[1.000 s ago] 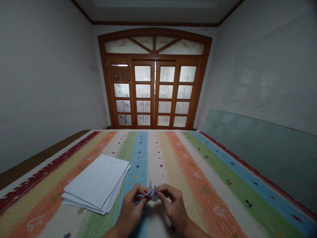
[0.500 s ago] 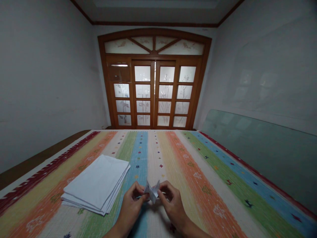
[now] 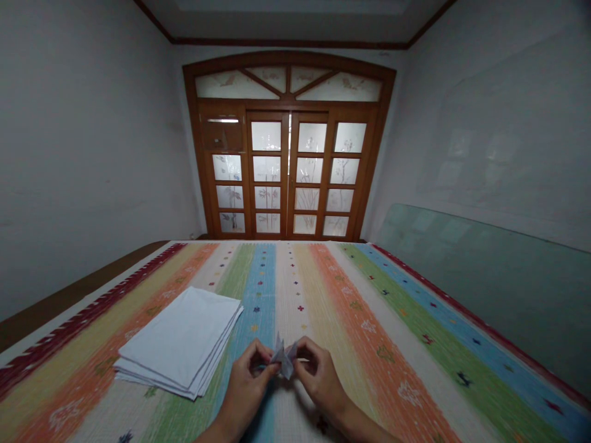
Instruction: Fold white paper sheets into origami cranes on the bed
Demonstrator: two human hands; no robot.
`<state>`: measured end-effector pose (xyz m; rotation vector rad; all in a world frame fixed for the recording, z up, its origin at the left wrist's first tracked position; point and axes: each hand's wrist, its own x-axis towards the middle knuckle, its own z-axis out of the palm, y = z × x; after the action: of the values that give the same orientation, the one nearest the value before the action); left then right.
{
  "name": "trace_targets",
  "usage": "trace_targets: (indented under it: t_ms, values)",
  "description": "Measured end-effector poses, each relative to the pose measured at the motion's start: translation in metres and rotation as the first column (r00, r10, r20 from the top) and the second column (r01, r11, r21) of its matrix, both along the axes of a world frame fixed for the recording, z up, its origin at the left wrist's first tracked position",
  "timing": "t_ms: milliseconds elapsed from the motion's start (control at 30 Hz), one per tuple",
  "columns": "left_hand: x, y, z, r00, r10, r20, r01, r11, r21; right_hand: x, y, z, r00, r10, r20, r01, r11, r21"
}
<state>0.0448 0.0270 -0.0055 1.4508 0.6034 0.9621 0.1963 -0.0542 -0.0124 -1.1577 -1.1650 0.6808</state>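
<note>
"What's spread out under everything?"
"A striped blanket (image 3: 369, 344) in bright colours."
"And on it?"
"A neat stack of white paper (image 3: 178, 341)."
"Further off?"
"Wooden double doors (image 3: 265, 166) with frosted panes, and a glass sheet (image 3: 475, 277) leaning on the right wall (image 3: 498, 123)."

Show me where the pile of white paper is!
In the head view, the stack of white paper lies on the striped cloth, just left of the person's left hand, which holds a folded paper figure.
</note>
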Motion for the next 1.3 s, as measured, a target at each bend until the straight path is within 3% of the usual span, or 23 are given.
trace_targets:
  t_ms: [200,433,767,1300]
  values:
    - [-0.001,0.002,-0.002,0.997,-0.025,-0.071,0.031,0.996,0.080,0.001,0.003,-0.004,0.999,-0.049,-0.021,0.048,0.997,-0.054]
    - [-0.007,0.008,0.003,0.939,0.017,-0.345,0.089,0.953,0.290,0.002,0.004,-0.005,0.994,-0.027,0.105,0.034,0.997,-0.067]
    - [-0.008,0.013,0.006,0.965,-0.078,-0.249,0.133,0.968,0.214,0.005,0.000,-0.006,0.970,-0.017,0.241,0.033,0.998,-0.061]
    - [-0.010,0.014,0.008,0.962,0.036,-0.270,0.067,0.929,0.365,0.011,0.001,-0.005,0.967,-0.047,0.252,0.072,0.993,-0.090]
